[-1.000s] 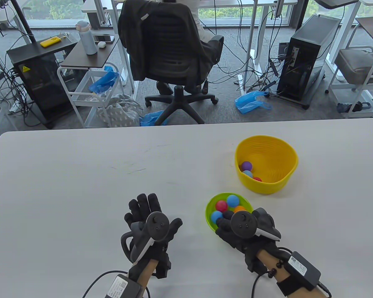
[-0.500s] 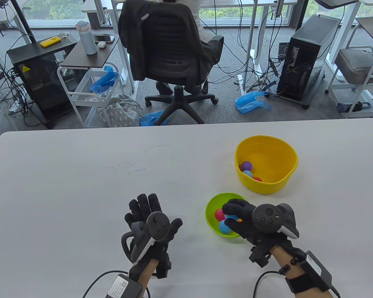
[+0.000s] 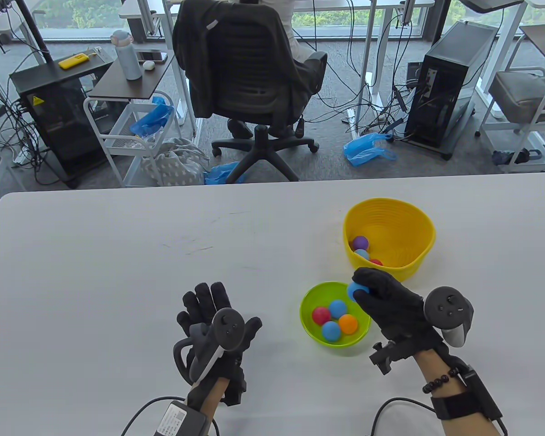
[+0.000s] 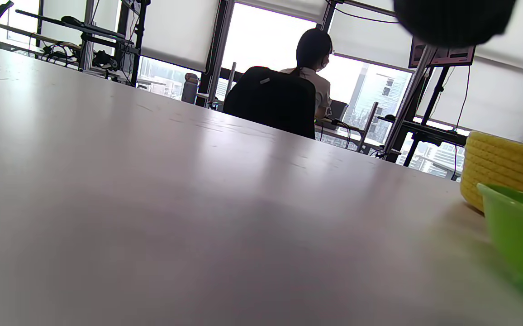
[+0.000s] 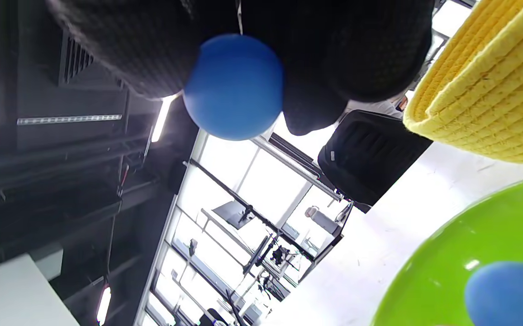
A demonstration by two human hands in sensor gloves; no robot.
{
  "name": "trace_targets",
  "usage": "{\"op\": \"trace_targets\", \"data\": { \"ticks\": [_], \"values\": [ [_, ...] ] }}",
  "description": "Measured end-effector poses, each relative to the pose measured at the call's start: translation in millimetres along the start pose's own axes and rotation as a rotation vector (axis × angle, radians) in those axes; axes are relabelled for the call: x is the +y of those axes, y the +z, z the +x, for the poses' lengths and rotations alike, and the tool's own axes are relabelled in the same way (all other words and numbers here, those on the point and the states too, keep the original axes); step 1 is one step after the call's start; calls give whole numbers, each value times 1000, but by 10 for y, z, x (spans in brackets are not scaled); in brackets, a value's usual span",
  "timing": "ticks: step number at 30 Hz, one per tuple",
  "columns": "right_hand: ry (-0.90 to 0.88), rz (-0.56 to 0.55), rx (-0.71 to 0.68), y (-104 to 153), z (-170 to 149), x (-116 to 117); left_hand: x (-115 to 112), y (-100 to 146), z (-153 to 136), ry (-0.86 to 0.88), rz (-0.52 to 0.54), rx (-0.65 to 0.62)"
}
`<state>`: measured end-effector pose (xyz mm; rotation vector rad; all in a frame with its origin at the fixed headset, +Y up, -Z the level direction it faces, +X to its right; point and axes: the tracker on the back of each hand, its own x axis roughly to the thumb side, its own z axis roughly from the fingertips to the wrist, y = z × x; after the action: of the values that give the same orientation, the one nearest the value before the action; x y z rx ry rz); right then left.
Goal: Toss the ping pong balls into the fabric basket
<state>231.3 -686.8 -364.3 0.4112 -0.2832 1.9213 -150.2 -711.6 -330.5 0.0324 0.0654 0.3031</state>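
Observation:
My right hand [image 3: 368,286] pinches a blue ball [image 3: 356,291] in its fingertips, held above the far right rim of the green bowl [image 3: 309,331], just short of the yellow fabric basket [image 3: 418,263]. The same ball [image 5: 233,86] fills the top of the right wrist view, beside the basket wall [image 5: 483,108]. The green bowl holds a red ball [image 3: 321,315], two blue balls [image 3: 338,308] and an orange ball [image 3: 348,324]. The basket holds a purple ball [image 3: 360,242], a light blue one and a red one. My left hand [image 3: 215,313] rests flat on the table, fingers spread, holding nothing.
The white table [image 3: 118,272] stretches left and far of the hands. In the left wrist view the green bowl [image 4: 521,231] and the basket [image 4: 506,167] stand at the right edge. An office chair [image 3: 250,81] and carts stand beyond the table's far edge.
My right hand reached into the green bowl, took a blue ball, and lifted it up and right toward the basket. The left hand stayed almost still.

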Motion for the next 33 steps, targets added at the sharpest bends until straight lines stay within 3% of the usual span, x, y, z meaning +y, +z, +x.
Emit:
{"op": "trace_targets", "data": {
  "ticks": [8,15,21,33],
  "values": [
    [-382,-112,214,-28,-394,-223,14,8,5,8,8,-12],
    [-506,-190,386,-76,-718,-392,-10,-18,5,39,-13,-14],
    [-710,-146,371,-110,-920,-465,-44,-33,33,36,-27,-24],
    [-642,-203,272,-35,-735,-587,-53,-35,63,27,-24,-44]
  ]
}}
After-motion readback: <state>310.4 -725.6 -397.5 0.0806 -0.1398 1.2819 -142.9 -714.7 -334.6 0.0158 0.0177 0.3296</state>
